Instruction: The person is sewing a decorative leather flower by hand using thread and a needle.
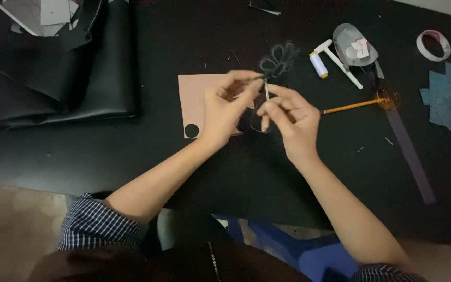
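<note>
1. Both hands meet above a black table [131,156]: the left hand [225,107] pinches a dark mesh flower [279,58] by its base, fingers closed narrowly on it.
2. The right hand [288,117] grips a thin pale stick [266,93] against the flower's base, fingertips tight.
3. Beneath lie a pink card [197,99], a pencil [348,106] to the right and a thread spool [318,64] farther off.
4. Likely risk: the flimsy flower could slip or crush if either pinch shifts, and the stick could slide out of line.
</note>
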